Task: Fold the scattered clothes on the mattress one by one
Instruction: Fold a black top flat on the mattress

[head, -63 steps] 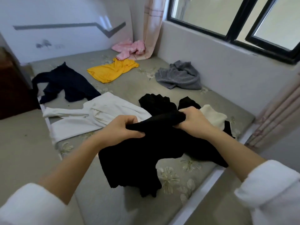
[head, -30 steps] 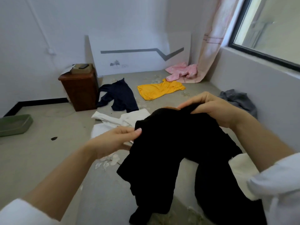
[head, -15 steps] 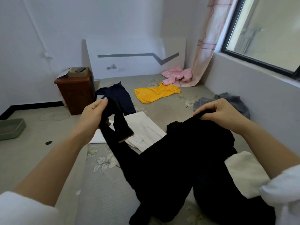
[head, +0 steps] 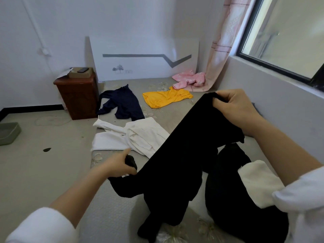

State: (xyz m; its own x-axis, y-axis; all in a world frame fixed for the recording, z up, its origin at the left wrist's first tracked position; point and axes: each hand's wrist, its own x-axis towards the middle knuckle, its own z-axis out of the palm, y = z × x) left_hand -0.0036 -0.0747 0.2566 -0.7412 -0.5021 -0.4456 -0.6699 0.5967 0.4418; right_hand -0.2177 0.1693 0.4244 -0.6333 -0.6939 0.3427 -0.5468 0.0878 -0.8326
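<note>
A black garment (head: 182,155) hangs stretched between my two hands above the grey floral mattress (head: 168,118). My right hand (head: 235,109) grips its upper end, raised at the right. My left hand (head: 119,165) pinches a lower corner, close to the mattress near its left edge. The lower parts of the garment drape down onto the mattress. Further back lie a white shirt (head: 133,135), a navy top (head: 122,102), a yellow shirt (head: 164,98) and a pink garment (head: 189,79). A cream cloth (head: 257,181) lies on another black piece (head: 231,204) under my right forearm.
A brown wooden cabinet (head: 78,95) stands left of the mattress head, with a box and a phone on top. A white board (head: 145,58) leans on the back wall. A green tray (head: 8,133) sits on the floor at the far left. A wall with a window runs along the right.
My left hand has dropped from chest height down toward the mattress, pulling its end of the black garment with it. My right hand has risen slightly, so the garment now stretches diagonally.
</note>
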